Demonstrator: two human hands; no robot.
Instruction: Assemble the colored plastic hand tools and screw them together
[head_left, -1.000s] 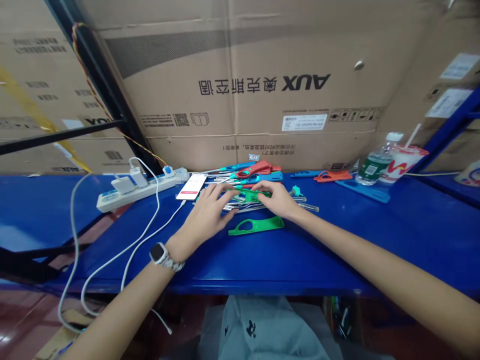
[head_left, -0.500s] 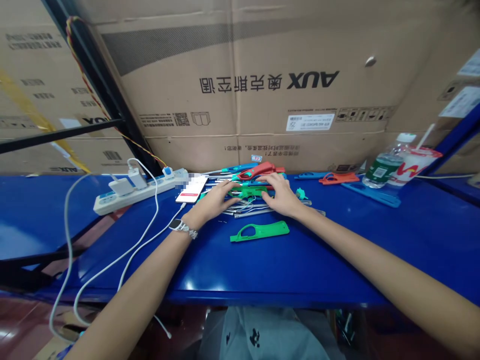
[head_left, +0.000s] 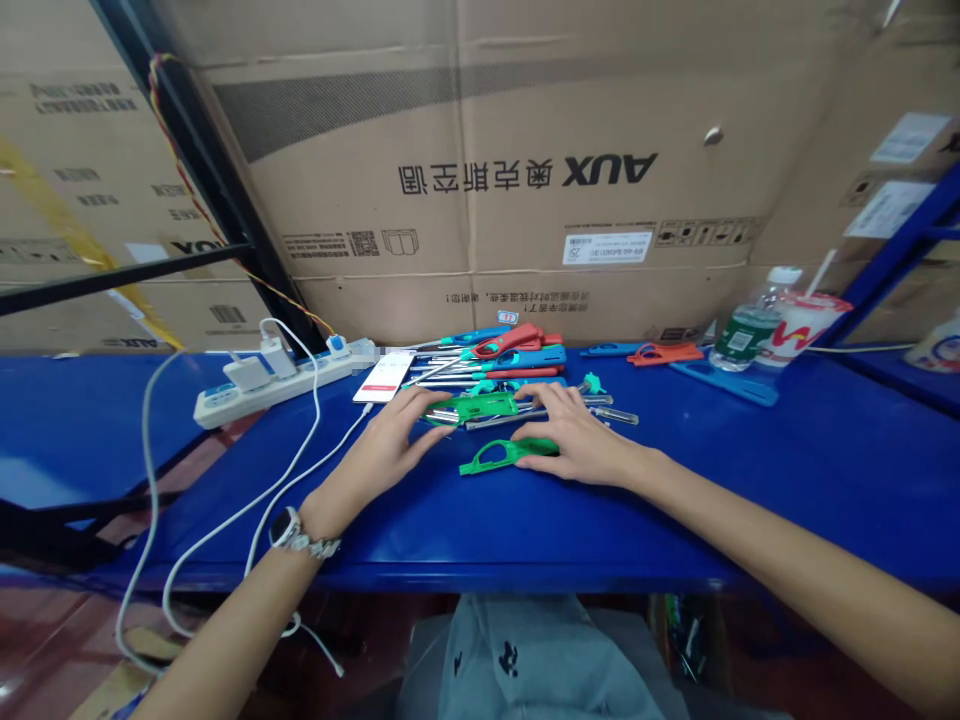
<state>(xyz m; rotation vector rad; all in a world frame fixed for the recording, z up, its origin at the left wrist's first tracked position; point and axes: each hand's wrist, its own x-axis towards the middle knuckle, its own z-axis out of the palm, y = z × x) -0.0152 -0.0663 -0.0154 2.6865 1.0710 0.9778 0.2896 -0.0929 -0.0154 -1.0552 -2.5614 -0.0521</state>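
My left hand (head_left: 394,435) pinches the left end of a green handle shell (head_left: 484,406), which looks like half of a long-nosed lighter. Some thin metal pieces lie along that shell. My right hand (head_left: 581,435) grips the right end of a second green handle shell (head_left: 491,458), nearer to me on the blue table. Its upper fingers reach close to the first shell; whether they touch it I cannot tell. Just behind both hands lies a pile of lighters with red handles (head_left: 506,342) and blue handles (head_left: 540,355), along with metal rods (head_left: 622,414).
A phone (head_left: 384,375) on a white cable lies left of the pile, beside a power strip (head_left: 292,380). Toward the right are an orange shell (head_left: 666,354), a blue shell (head_left: 724,383), a bottle (head_left: 742,335) and a cup (head_left: 802,328). A large cardboard box (head_left: 510,230) stands behind the table (head_left: 465,535).
The green shell between my hands has come out from the pile toward me, held in my left hand. My right hand has moved down onto the nearer green shell.
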